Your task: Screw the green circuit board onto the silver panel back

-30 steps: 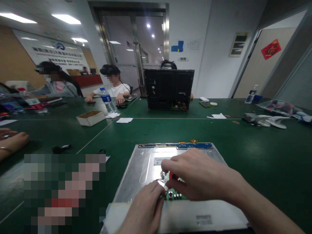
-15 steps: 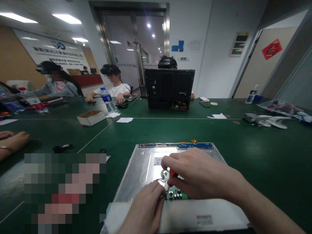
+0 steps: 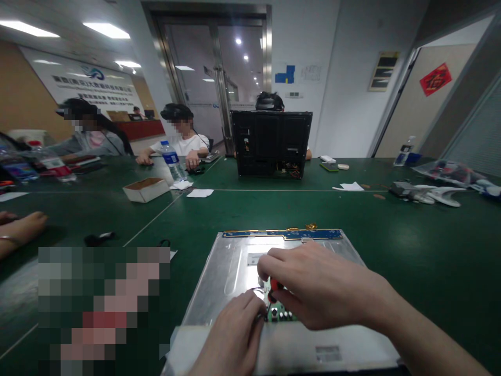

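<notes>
My right hand (image 3: 313, 284) is wrapped round a red-handled screwdriver (image 3: 275, 285), its dark shaft slanting down to a green circuit board (image 3: 285, 315). At the board's left edge, the fingers of my left hand (image 3: 237, 326) are pressed together near the screwdriver's tip. What they pinch, if anything, is hidden. Under both hands lies a silver display panel (image 3: 225, 271) with a narrow blue circuit strip (image 3: 250, 235) along its far edge. A pale cover strip (image 3: 297, 339) runs across its near side. My right hand hides part of the green board.
A black monitor housing (image 3: 272, 146) stands upright across the green table, a person behind it. An open white box (image 3: 146, 189) and a water bottle (image 3: 171, 159) are left of it. Grey-white parts (image 3: 426, 193) lie at right. Other people's hands rest at left.
My right hand has turned and dipped slightly around the screwdriver handle, which has moved a little. The left hand has stayed in place.
</notes>
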`<state>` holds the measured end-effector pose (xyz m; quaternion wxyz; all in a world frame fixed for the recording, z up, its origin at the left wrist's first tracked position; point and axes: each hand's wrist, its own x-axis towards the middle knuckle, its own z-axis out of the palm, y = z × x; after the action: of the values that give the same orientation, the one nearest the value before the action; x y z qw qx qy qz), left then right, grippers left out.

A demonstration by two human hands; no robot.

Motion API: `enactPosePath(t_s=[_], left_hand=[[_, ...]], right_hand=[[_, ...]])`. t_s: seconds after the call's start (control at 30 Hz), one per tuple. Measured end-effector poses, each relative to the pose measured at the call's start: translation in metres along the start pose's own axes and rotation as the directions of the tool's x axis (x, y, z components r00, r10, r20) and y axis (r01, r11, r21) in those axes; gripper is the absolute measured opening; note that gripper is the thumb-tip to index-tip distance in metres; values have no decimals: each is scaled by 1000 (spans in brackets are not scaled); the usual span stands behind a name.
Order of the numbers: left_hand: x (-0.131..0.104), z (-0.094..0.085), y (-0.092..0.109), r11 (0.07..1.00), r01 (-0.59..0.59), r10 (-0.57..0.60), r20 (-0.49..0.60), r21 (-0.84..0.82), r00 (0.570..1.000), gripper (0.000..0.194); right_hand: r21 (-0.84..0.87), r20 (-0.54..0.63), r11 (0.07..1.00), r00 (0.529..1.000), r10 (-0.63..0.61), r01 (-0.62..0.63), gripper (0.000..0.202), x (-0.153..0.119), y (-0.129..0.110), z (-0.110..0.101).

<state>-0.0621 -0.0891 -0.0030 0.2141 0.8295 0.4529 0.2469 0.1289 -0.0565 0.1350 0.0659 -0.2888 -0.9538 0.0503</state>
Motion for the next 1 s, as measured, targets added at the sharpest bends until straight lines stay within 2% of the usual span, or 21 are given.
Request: enactPosePath(t_s=[0.13, 0.27, 0.47, 0.7, 0.87, 1.0], left_hand=[[-1, 1, -1, 1000, -2, 2, -11, 11, 1000, 19], [0, 1, -2, 1000, -4, 4, -14, 6, 1000, 18], [1, 1, -1, 1000, 0, 0, 7, 2, 1000, 18], [-1, 2, -4, 999, -31, 31, -3, 26, 1000, 19], [-1, 1, -2, 1000, -3, 3, 25, 22, 1000, 19], [0, -1, 1, 1000, 15, -16, 47, 20, 999, 17]], right_hand=[[11, -1, 999, 999, 37, -37, 10, 2, 1, 1], [33, -7, 999, 1000, -15, 15, 13, 0, 1, 0], [55, -19, 998, 999, -26, 27, 15, -2, 1, -1], [60, -11, 997, 999, 41, -41, 9, 3, 2, 2], [88, -3, 996, 1000, -20, 20, 16, -3, 2, -1], [87, 10, 996, 1000, -13, 12, 15, -3, 1, -2]])
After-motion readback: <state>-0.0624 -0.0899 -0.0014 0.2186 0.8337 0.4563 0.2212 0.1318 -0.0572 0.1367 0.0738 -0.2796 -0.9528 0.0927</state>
